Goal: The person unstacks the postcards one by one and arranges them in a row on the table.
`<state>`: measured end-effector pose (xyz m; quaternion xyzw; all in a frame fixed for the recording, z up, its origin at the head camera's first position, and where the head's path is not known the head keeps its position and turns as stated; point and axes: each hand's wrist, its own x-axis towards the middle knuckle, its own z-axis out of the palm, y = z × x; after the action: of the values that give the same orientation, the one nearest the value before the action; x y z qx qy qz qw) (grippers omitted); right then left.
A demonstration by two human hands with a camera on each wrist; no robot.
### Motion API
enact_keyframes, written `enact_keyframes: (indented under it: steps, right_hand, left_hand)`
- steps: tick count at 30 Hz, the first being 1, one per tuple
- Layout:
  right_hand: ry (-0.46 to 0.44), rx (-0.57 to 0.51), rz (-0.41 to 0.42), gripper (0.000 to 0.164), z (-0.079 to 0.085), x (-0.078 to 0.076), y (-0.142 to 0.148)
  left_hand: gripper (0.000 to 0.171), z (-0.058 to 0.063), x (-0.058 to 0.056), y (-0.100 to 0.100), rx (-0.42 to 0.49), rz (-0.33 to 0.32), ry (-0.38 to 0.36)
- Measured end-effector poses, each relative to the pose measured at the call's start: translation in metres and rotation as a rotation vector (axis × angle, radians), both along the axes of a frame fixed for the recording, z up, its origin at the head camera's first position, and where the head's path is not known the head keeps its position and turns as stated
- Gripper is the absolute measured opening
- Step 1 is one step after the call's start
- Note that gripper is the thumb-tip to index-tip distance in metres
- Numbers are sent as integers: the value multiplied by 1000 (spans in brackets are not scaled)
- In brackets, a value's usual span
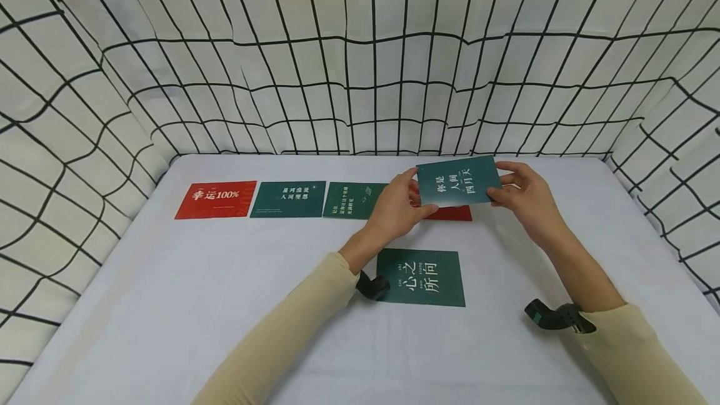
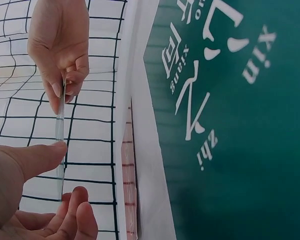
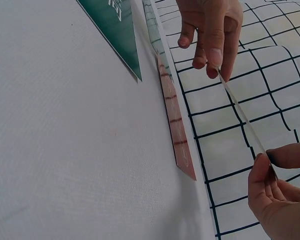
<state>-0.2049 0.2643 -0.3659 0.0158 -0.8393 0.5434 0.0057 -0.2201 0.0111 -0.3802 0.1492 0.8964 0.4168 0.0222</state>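
Observation:
Raised above the table, a dark green card (image 1: 458, 181) with white characters is held by both hands. My left hand (image 1: 396, 205) pinches its left edge between thumb and fingers. At the opposite edge my right hand (image 1: 525, 199) grips it with the thumb on the printed face. In the right wrist view the held card (image 3: 245, 115) shows edge-on, stretched between the two hands. Behind it, a red card (image 1: 450, 213) lies on the table, mostly hidden. Another green card (image 1: 422, 277) lies below the hands, nearer the front, its characters turned sideways.
Along the back of the white table (image 1: 225, 305) lie a red card (image 1: 216, 200), a green card (image 1: 288, 199) and another green card (image 1: 351, 200), partly covered by my left hand. Black-and-white grid cloth (image 1: 349, 61) surrounds the table's back and sides.

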Motion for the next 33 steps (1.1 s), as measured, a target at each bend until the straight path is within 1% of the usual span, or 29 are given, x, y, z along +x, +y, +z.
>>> enact_keyframes:
  steps: [7, 18, 27, 33]
  right_hand:
    - [13, 22, -19, 63, -2, -2, 3]
    - [16, 55, -48, 59, -5, -3, 9]
    - [-4, 79, -63, 61, -9, -7, 14]
    - [-3, 94, -72, 61, -9, -8, 16]
  left_hand:
    - [85, 0, -3, 4, 9, -11, -8]
    - [83, -1, -5, 11, 16, 13, -10]
    - [81, -6, -6, 15, 23, 18, -10]
    - [81, -8, -6, 18, 42, 24, -9]
